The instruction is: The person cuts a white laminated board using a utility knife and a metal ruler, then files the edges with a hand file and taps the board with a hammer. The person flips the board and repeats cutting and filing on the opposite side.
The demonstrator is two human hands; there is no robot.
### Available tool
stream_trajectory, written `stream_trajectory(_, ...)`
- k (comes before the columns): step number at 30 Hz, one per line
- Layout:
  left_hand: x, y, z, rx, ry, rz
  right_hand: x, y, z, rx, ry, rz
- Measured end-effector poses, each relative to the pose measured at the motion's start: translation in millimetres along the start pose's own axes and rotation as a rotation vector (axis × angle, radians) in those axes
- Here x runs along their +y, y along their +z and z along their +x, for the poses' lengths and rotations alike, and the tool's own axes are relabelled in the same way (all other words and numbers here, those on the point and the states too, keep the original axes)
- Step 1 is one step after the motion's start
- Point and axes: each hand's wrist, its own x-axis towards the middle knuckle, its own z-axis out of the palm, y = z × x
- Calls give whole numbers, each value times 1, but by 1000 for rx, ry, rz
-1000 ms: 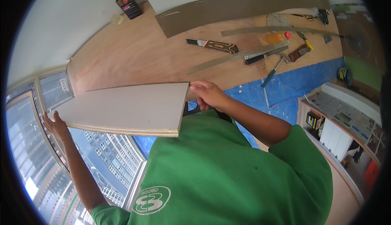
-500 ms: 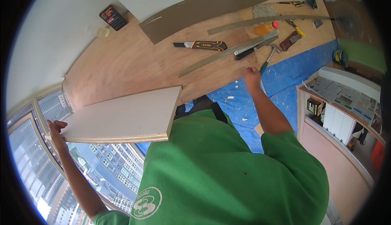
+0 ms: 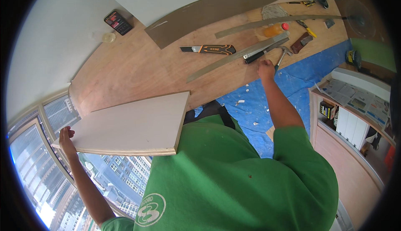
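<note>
My left hand (image 3: 67,141) grips the outer left end of a white-faced plywood board (image 3: 129,122), which rests against my front and the near edge of the wooden worktop (image 3: 117,76). My right hand (image 3: 266,70) has curled fingers on the worktop's near edge, just below a black-handled tool (image 3: 255,56) and beside a claw hammer (image 3: 285,52); what the fingers hold, if anything, is hidden. Nearby lie an orange-black utility knife (image 3: 215,49), thin strips (image 3: 209,69), a bottle of orange liquid (image 3: 272,30) and a reddish-brown block tool (image 3: 300,43).
A phone (image 3: 118,21) and round clear item (image 3: 108,37) sit by the wall. A long brown sheet (image 3: 188,18) lies along the back. A blue tarp (image 3: 288,93) covers the area below. A cabinet topped with newspaper (image 3: 348,101) stands right; windows (image 3: 33,160) are left.
My right hand has left the board's corner and moved up and right toward the hammer and black-handled tool. The board, still in my left hand, has shifted slightly down and left.
</note>
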Motion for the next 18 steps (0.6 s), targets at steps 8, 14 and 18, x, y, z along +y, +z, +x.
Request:
stream_trajectory(8, 13, 0, -8, 27, -64, -36, -52, 35, -16, 38, 184, -91)
stream_trajectory(14, 32, 1, -16, 77, -114, 138, -67, 42, -31, 241, -307, -617)
stream_trajectory(18, 39, 3, -19, 68, -34, 44, -96, 76, -62, -93, -810, -722)
